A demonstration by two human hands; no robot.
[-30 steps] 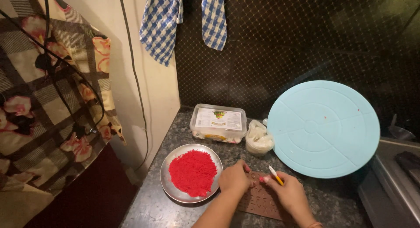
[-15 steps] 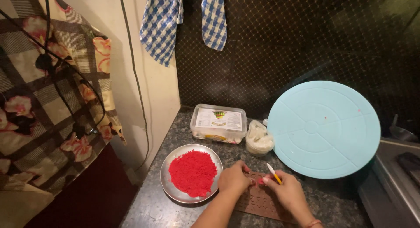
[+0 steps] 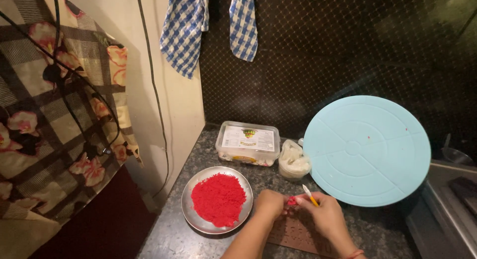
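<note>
My left hand (image 3: 269, 204) and my right hand (image 3: 325, 216) meet low in the middle of the view, over a brown flat mould (image 3: 293, 236) with small raised shapes. Between the fingertips of both hands sits a small red lump (image 3: 291, 201). My right hand also grips a thin yellow tool with a white tip (image 3: 310, 194), pointing up and left. Just left of my left hand stands a round steel plate (image 3: 191, 214) heaped with red crumbly stuff (image 3: 218, 199).
A clear lidded plastic box (image 3: 247, 142) and a small tub of white stuff (image 3: 294, 162) stand at the back of the dark granite counter (image 3: 169, 239). A big pale blue round turntable (image 3: 366, 149) leans at right. Checked towels (image 3: 185, 28) hang above. A metal edge (image 3: 447, 209) borders the right.
My hands have drawn closer together over the mould, with the red lump now pinched between them. Nothing else has moved.
</note>
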